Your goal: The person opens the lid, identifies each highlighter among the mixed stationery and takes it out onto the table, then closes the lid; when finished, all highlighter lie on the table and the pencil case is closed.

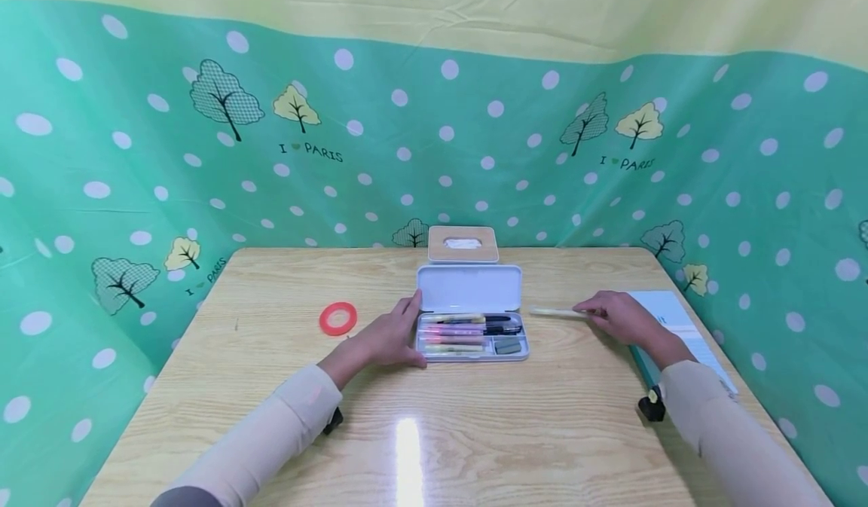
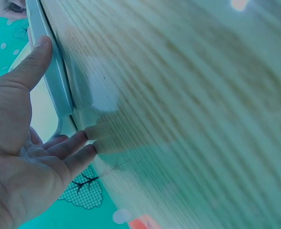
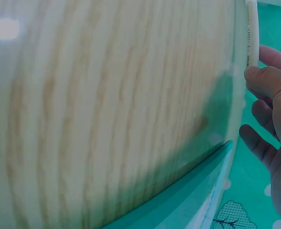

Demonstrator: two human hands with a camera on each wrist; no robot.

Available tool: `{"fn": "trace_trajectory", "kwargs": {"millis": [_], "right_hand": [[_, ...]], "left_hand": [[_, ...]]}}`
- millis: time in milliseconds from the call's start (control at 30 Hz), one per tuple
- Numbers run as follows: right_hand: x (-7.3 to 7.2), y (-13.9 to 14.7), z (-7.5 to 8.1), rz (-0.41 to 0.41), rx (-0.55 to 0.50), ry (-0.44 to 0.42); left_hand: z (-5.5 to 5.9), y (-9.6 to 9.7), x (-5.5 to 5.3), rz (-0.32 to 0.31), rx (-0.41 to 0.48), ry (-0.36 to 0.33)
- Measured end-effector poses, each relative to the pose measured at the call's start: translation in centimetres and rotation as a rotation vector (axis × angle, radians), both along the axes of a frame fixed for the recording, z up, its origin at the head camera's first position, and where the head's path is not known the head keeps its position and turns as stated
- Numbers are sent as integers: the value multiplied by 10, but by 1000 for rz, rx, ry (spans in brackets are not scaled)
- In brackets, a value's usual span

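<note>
A white pencil case (image 1: 469, 288) stands with its lid raised at the middle of the table, several pens (image 1: 453, 340) in its long compartment. A grey eraser (image 1: 507, 346) lies in the small compartment at its right. My left hand (image 1: 388, 337) rests spread along the case's left side. In the left wrist view its thumb reaches the case's edge (image 2: 60, 78) and its fingers extend beside the corner. To the right of the case, my right hand (image 1: 618, 317) pinches a slim white pen (image 1: 557, 312) by one end, between thumb and index finger. In the right wrist view a barcode shows on the pen's barrel.
A red tape ring (image 1: 337, 318) lies left of the case. Behind the case stands a tissue box (image 1: 463, 244). A teal and white book or pad (image 1: 685, 334) lies beneath the right forearm. Green patterned cloth (image 1: 441, 153) encloses the wooden table (image 1: 529, 432) at the back and sides.
</note>
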State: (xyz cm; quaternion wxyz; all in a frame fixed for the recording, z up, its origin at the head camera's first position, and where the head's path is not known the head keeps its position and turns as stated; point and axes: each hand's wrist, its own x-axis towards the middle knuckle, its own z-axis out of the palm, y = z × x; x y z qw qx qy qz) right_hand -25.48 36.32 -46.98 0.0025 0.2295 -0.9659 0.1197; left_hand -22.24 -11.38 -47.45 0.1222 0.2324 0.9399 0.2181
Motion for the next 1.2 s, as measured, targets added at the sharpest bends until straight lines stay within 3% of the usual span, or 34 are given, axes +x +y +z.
{"fn": "trace_trajectory", "kwargs": {"millis": [233, 667, 1000, 1200], "right_hand": [[-6, 0, -5, -10, 10, -35], [-7, -6, -7, -15, 23, -3], [-3, -10, 5, -55, 5, -35], [-3, -27, 17, 2, 5, 11]], "left_hand": [[1, 0, 0, 2, -1, -6], [2, 0, 1, -3, 9, -4], [4, 1, 3, 8, -1, -8], [4, 1, 2, 3, -10, -7]]}}
